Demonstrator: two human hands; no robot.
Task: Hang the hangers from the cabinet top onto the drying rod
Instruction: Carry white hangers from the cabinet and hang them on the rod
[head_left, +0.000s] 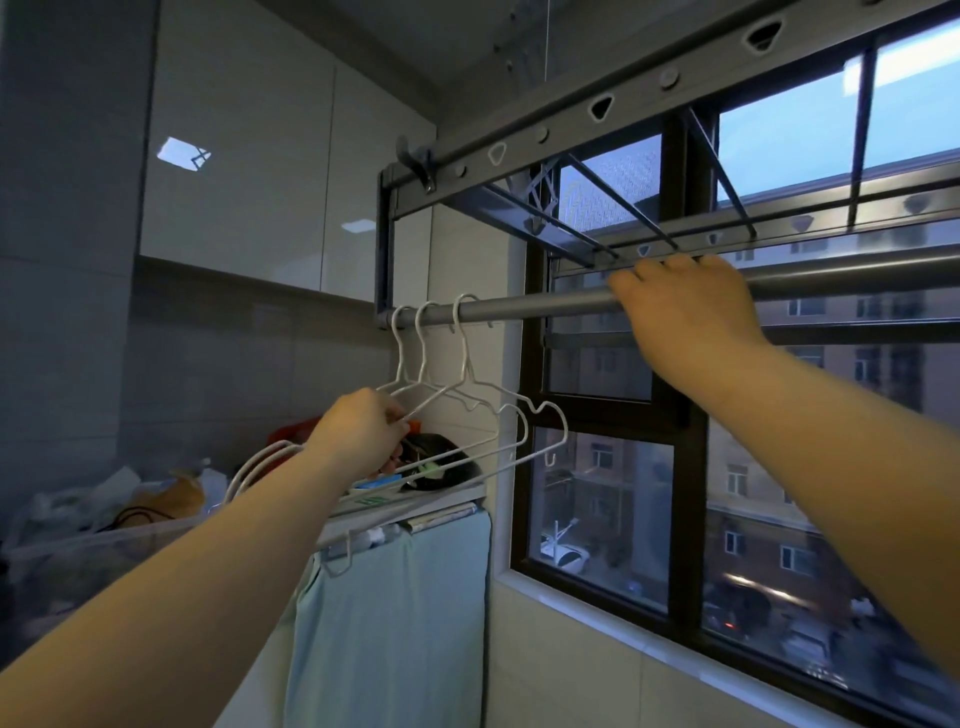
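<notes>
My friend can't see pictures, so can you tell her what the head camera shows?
A person's left hand holds white wire hangers whose three hooks sit on a grey drying rod, while the right hand grips that rod farther right. Behind are a window and a cluttered cabinet top.

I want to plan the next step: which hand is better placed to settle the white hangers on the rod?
Left. The left hand already grips the white hangers hooked on the drying rod; the right hand holds the rod, probably steadying it.
</notes>
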